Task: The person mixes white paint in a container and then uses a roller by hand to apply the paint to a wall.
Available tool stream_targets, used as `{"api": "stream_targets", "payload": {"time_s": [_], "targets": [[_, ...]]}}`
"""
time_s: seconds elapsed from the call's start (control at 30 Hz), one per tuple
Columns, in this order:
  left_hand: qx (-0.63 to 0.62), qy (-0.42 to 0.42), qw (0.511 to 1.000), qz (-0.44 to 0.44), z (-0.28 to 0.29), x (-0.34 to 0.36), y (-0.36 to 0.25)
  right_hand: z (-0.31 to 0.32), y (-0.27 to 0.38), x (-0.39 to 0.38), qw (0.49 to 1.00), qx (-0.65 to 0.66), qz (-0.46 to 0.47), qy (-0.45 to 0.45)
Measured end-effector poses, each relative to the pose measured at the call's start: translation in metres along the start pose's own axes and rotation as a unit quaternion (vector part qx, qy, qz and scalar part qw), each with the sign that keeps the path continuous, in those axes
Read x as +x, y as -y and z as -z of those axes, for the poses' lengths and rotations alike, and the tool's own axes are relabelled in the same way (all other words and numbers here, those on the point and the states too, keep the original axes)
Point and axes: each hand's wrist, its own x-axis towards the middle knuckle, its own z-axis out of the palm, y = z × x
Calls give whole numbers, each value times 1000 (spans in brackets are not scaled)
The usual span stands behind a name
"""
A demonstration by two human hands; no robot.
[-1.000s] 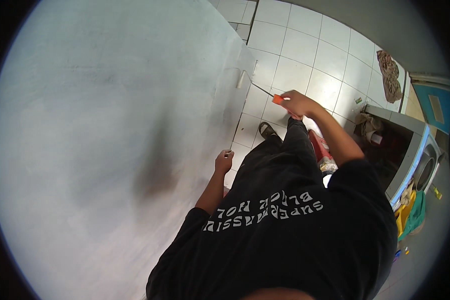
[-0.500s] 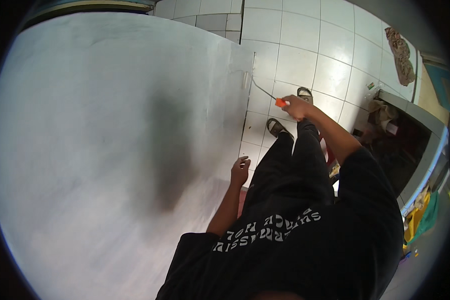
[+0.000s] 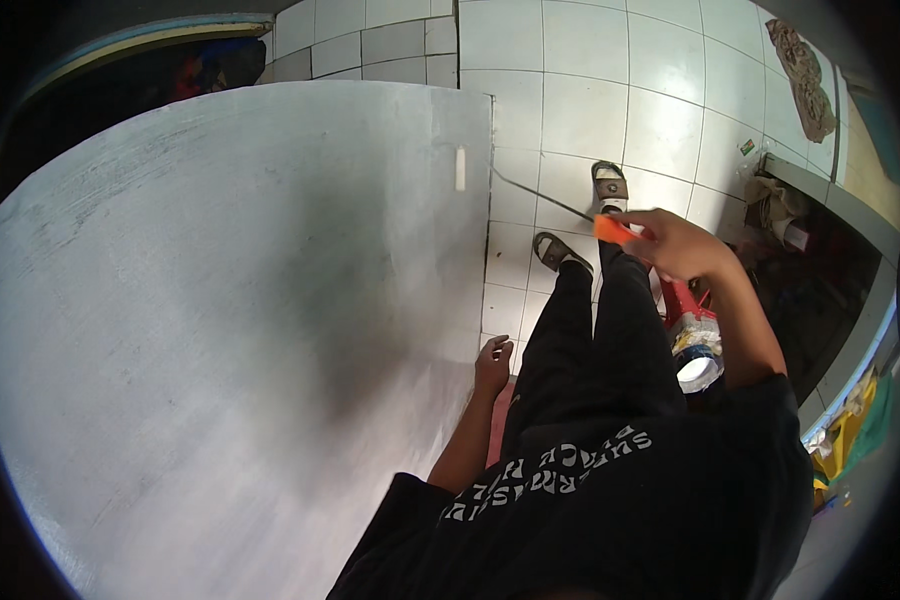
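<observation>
My right hand (image 3: 682,246) is closed round the orange handle of a paint roller (image 3: 610,230). Its thin metal rod reaches left to the pale wall (image 3: 220,270), where the narrow white roller sleeve (image 3: 460,168) lies against the wall's surface near its right edge. Hanging low beside the wall, my left hand (image 3: 494,362) holds nothing; its fingers are loosely bent and partly apart. Whether that hand touches the wall, I cannot tell.
My sandalled feet (image 3: 610,185) stand on white floor tiles (image 3: 585,50). By my right leg is a white round container (image 3: 698,372) beside something red. A dark-filled grey cabinet or opening (image 3: 820,290) is at right, and a crumpled brown cloth (image 3: 802,80) lies far right.
My right hand has moved back and to the right with the roller handle. The roller sleeve sits further left in the picture, and the view has shifted. My left hand has dropped slightly.
</observation>
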Motion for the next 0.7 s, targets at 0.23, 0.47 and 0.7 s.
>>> {"api": "stream_targets", "payload": {"time_s": [0.23,0.47,0.7], "targets": [[-14,18,1000,-18,-30,14,-13,0,-44,104,998,-63,-18,10],[-7,23,999,-41,-35,-2,-38,-32,-114,291,997,11,-81,-2],[44,19,999,-1,-11,-8,-20,-7,-53,114,999,-24,-16,-19]]}}
